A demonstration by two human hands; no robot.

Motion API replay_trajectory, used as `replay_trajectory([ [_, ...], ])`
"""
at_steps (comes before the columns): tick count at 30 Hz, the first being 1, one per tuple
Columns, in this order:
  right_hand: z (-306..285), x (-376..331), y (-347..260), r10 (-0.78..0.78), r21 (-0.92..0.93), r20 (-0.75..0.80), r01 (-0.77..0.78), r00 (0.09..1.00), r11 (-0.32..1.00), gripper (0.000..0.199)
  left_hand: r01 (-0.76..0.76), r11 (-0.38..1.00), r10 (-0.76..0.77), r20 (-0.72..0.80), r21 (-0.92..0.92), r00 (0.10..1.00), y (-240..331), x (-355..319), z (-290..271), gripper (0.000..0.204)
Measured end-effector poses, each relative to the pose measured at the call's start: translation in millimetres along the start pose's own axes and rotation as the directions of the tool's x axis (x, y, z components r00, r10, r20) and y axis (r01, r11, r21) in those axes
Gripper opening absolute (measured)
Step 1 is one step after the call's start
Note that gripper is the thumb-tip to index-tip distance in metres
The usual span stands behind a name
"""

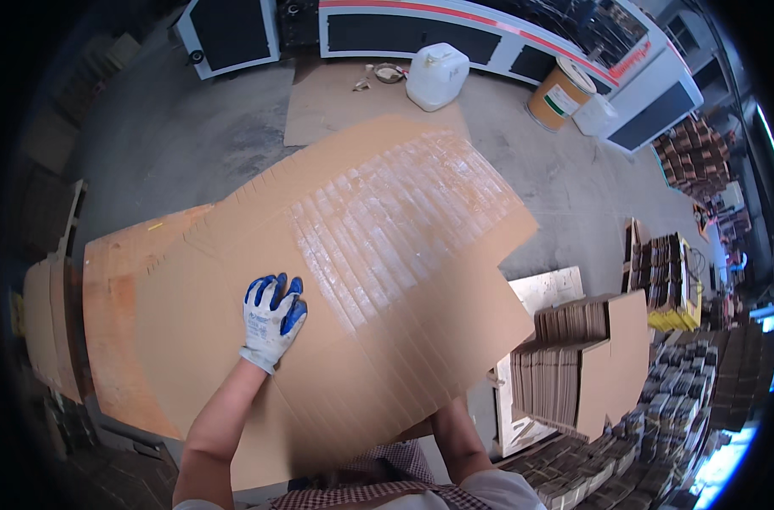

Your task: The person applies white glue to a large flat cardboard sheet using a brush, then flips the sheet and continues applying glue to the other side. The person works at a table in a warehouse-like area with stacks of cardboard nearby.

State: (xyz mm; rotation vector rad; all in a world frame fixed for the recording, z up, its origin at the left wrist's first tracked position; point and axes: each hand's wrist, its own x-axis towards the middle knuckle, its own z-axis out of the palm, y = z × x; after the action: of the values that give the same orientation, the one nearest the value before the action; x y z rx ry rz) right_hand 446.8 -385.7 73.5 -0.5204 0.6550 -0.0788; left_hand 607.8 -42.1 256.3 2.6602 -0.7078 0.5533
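Note:
A big brown cardboard sheet [209,340] spreads out in front of me, over an orange-brown board [115,314] at the left. Parallel bands of a pale, glossy coating [395,221] cover its far right part, and slits run along its far edge. My left hand [273,319], in a white glove with blue fingertips, rests on the sheet left of the coated bands. Its fingers are apart and slightly bent, holding nothing. My right forearm [459,433] reaches up at the sheet's near right edge; the sheet hides the right hand, so its fingers do not show.
Stacked cut cardboard pieces [544,382] stand on a pallet [516,425] at the right, with more bundles [680,382] beyond. On the floor ahead are a white jerrycan [437,76] and a brown drum [561,93]. A long white machine [404,34] lines the far side.

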Motion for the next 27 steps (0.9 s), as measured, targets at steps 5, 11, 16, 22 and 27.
replay_trajectory([
  [5, 12.9, 85.2, -70.6, 0.074, -0.1, 0.076, -0.066, 0.994, 0.993, 0.067, 0.168, 0.983, -0.167, -0.019, 0.076, 0.986, 31.1, 36.6, 27.3, 0.047],
  [11, 30.9, 167.9, -136.4, 0.134, -0.195, 0.163, -0.102, 0.977, 0.976, 0.066, 0.283, 0.947, -0.277, -0.061, 0.151, 0.959, 65.9, 69.7, 59.3, 0.043],
  [16, 32.0, 207.4, -161.6, 0.176, -0.228, 0.211, -0.127, 0.962, 0.965, 0.066, 0.316, 0.932, -0.306, -0.08, 0.176, 0.949, 74.8, 76.7, 72.9, 0.044],
  [22, 14.5, 205.8, -183.3, 0.117, -0.162, 0.275, -0.074, 0.954, 0.984, 0.065, 0.303, 0.937, -0.295, -0.075, 0.17, 0.953, 81.9, 85.0, 75.7, 0.043],
  [27, 51.0, 105.0, -171.8, 0.01, 0.042, 0.362, -0.027, 0.932, 0.999, 0.067, 0.34, 0.928, -0.334, -0.062, 0.154, 0.94, 73.8, 74.3, 74.2, 0.043],
])
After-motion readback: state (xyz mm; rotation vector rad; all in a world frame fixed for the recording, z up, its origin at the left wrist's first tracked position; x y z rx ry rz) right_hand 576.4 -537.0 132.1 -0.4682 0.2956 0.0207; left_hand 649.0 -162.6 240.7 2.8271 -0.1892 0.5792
